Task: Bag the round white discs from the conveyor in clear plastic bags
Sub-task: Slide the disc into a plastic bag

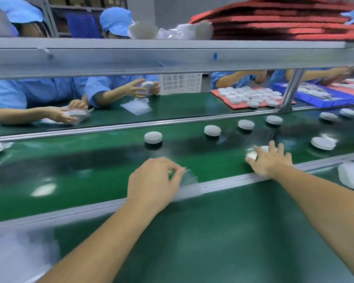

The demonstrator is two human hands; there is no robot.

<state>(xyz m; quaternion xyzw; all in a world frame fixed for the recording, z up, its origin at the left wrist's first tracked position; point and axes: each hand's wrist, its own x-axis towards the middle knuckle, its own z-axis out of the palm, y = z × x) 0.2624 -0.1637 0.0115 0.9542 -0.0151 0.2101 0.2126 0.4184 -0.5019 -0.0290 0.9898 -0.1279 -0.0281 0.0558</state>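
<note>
Nearest me is the green tabletop (213, 231), with both my bare forearms reaching across it. At its near left corner lies a blurred pile of clear bags (18, 254), and at its right edge a white heap (352, 176) (too blurred to name).

Over the grey rail (70, 213) along the tabletop's far edge is my left hand (151, 180). Its grip is pinching a clear bag (189, 185) between thumb and curled fingers, and the bag hangs across the rail.

Further right, my right hand (272, 160) is past the rail and over the near edge of the conveyor (90, 166). Its grip is spread, with the fingers straight, and it lies over a white disc (253, 154), of which only the left part shows beside my thumb.

More discs sit apart on the belt. One is near the middle (153, 137), and three (212, 130) run in a line toward the far right. Another disc (323, 143) sits closer to the right edge.

Beyond the belt's far rail is a second green tabletop, where people in blue sleeves hold discs and bags. A red tray (251, 97) full of discs sits there, with a blue tray (319, 94) beside it and a white crate (180, 83) behind.

Overhead runs a grey shelf (172, 56), which carries stacked red mats (284, 19).
</note>
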